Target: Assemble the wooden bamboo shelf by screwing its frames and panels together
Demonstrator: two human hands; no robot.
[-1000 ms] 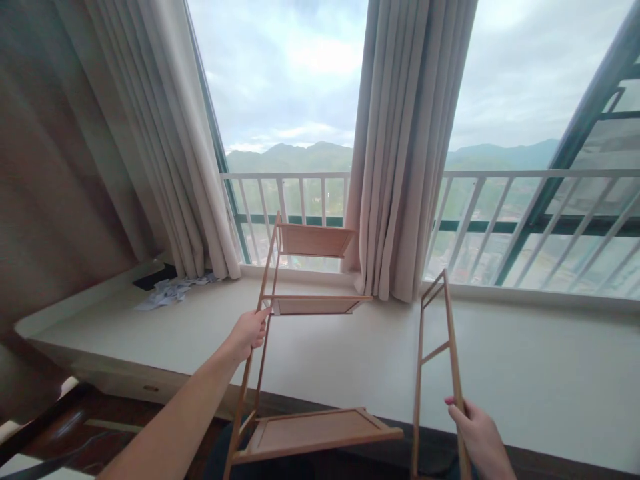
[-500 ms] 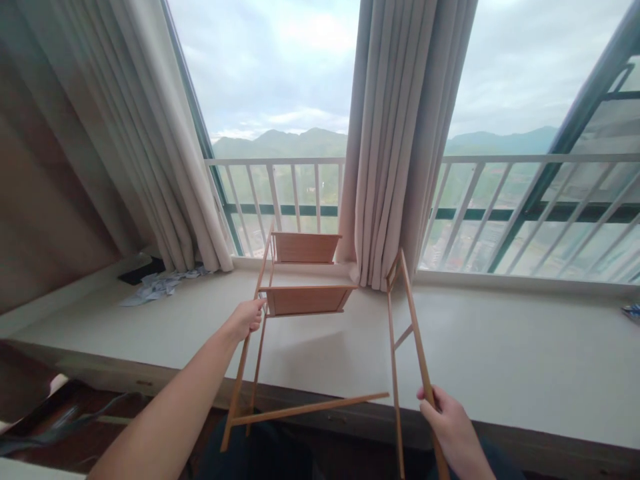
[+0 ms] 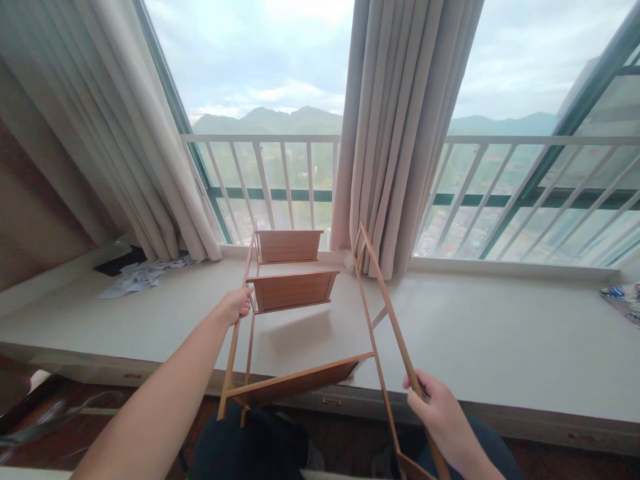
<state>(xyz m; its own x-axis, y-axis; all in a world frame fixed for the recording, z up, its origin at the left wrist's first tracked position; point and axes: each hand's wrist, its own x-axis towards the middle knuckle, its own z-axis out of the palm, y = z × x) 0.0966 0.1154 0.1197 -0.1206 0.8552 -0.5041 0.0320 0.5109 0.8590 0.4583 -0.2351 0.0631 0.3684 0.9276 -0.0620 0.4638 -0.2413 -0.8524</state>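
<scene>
My left hand (image 3: 237,306) is wrapped round the upright of a wooden shelf rack (image 3: 293,291), which has three shelf boards fixed to its left side frame. The boards' right ends look unattached. My right hand (image 3: 434,405) grips a separate wooden side frame (image 3: 395,319), narrow at its top and spread toward the bottom, with a crossbar between its legs. That frame leans to the left, its edge close to the right end of the lowest shelf board (image 3: 305,381); whether they touch I cannot tell.
A white window ledge (image 3: 500,333) runs across behind the rack. Crumpled papers (image 3: 131,279) and a dark flat item (image 3: 120,261) lie at its left. A beige curtain (image 3: 395,133) hangs mid-window before a white railing (image 3: 530,141). A patterned cloth-like item (image 3: 623,300) lies far right.
My right hand has brought the side frame left and tilted it toward the shelf boards. The rack has tipped slightly, showing more of the lowest board. The view has dipped a little.
</scene>
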